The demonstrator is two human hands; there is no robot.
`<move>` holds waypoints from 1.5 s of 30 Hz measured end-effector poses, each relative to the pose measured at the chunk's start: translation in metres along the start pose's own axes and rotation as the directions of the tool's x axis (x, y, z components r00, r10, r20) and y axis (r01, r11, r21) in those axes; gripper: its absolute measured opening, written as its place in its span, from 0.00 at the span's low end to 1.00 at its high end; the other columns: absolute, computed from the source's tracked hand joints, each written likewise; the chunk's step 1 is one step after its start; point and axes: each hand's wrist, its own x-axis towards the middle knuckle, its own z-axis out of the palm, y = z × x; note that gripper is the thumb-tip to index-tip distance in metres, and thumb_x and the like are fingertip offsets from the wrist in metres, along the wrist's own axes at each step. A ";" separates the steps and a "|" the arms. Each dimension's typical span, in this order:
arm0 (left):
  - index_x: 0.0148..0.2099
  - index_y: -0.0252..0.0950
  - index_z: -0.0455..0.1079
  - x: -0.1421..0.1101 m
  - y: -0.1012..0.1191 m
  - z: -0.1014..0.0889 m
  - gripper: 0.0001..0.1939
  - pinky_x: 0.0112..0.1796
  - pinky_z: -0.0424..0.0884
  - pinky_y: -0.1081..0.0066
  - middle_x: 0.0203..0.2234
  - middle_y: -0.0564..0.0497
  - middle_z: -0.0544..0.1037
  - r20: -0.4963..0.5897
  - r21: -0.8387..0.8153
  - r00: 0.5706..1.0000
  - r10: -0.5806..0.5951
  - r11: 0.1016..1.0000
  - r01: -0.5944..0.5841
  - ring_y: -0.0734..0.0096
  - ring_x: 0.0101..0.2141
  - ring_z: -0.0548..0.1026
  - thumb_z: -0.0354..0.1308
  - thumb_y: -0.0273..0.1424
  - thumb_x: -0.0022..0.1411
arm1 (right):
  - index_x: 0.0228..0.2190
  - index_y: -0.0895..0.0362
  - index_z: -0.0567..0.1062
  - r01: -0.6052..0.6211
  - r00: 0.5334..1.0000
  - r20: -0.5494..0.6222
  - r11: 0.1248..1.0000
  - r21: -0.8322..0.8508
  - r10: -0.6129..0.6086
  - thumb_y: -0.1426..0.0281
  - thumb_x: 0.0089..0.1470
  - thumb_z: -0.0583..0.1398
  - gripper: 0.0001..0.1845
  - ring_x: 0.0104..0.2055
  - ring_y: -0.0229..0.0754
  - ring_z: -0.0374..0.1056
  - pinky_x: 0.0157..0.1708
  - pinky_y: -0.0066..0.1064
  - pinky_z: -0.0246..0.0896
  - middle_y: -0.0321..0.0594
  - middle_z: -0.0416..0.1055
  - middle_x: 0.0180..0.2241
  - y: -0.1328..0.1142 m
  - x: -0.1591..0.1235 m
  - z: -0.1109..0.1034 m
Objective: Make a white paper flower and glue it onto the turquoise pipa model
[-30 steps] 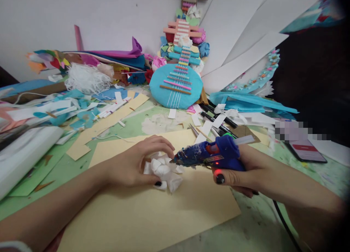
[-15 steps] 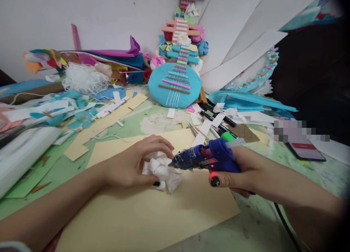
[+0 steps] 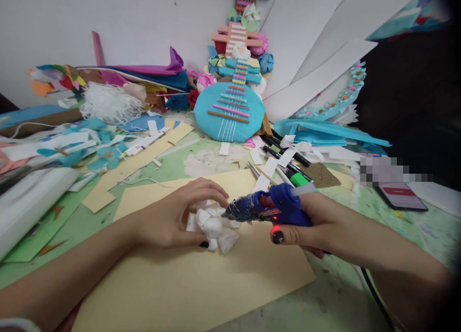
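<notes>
Your right hand has come slightly leftward, its grip closed around the blue glue gun; your left hand holds the white paper bundle above the yellow sheet on the counter.

The left hand curls in a loose hold while the right hand grips.

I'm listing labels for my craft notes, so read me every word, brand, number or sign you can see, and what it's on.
No text is readable.
Glue gun: side marking, too small and blurred.
Phone: screen, too blurred.
Black pens: any print is too small.
</notes>
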 end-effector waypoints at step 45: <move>0.48 0.39 0.67 0.001 0.000 -0.001 0.17 0.52 0.61 0.61 0.49 0.45 0.69 -0.011 -0.078 1.000 -0.011 0.997 0.011 0.58 0.51 0.64 0.59 0.34 0.56 | 0.35 0.58 0.72 -0.052 0.993 0.101 0.999 -0.017 0.053 0.53 0.51 0.59 0.20 0.21 0.30 0.52 0.17 0.20 0.48 0.31 0.56 0.22 -0.004 0.004 0.007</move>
